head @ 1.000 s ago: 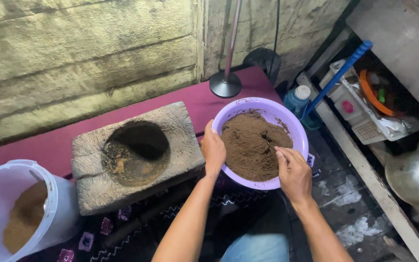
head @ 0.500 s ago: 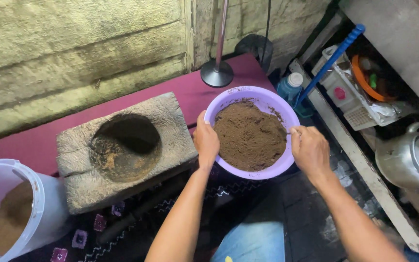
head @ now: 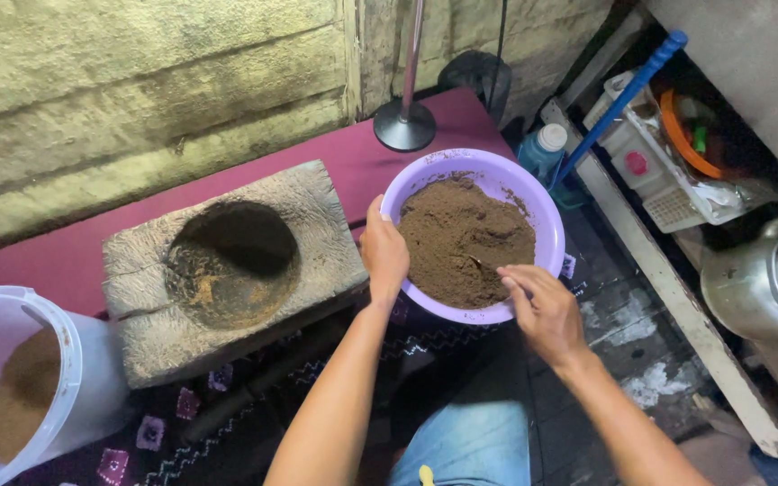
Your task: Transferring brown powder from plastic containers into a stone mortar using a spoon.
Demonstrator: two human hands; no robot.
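Left hand (head: 384,255) curled in a grip, right hand (head: 544,308) fingers loosely bent.

Dim, soft overhead light, sharp centre, deep shadows at right, slight wide-angle bending at edges
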